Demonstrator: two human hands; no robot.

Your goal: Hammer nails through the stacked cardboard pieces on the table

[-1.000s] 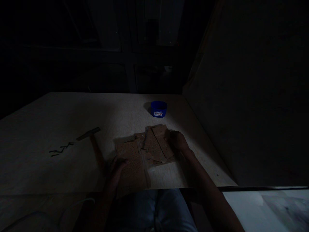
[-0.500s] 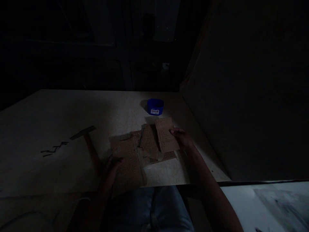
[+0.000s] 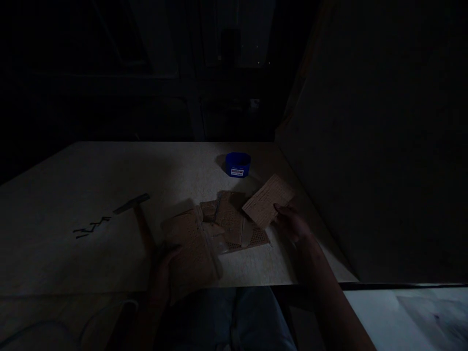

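Note:
My left hand is closed on the left side of a large brown cardboard piece, which reaches over the table's front edge. Between thumb and fingers, my right hand grips a smaller cardboard piece, raised and tilted. More torn cardboard pieces overlap on the table between the hands, one of them dotted with holes. A hammer lies left of the large piece, its handle end hidden near my left hand.
Several dark nails lie scattered left of the hammer. A blue plastic tub with a white label stands behind the cardboard. On the right, a large dark panel rises along the pale table. The room is very dim.
My right hand has moved right and turned its cardboard piece, so it now slants. The large piece in my left hand has shifted slightly. The view has moved a little.

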